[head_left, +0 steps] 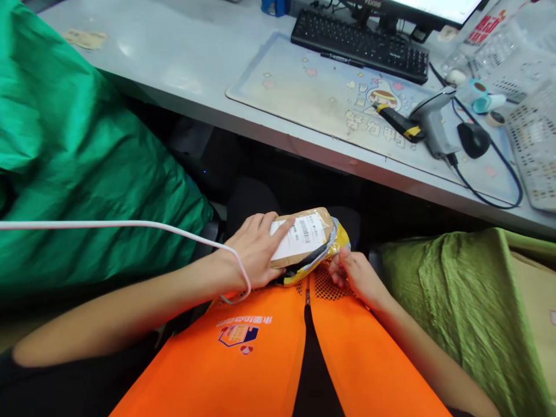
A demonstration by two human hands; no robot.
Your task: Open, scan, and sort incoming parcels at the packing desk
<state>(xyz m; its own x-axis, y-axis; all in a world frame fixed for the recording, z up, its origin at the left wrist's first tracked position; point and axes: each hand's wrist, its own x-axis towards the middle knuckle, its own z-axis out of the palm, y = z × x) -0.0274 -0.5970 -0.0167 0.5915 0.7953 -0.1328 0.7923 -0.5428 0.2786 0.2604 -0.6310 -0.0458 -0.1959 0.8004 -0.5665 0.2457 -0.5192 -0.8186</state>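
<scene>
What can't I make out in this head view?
All in the head view:
Label: print too small; left hand partly covers it.
Parcel: underside hidden by itself.
Right hand: curled fingers hide whether it grips the yellow wrapping.
Monitor: cut off by the top edge.

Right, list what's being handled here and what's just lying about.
Being handled:
- brown labelled package, in the left hand
- yellow-grey wrapping at its end, right hand beside it

Lying about:
- keyboard
- grey scanner-like device
- white perforated basket
</scene>
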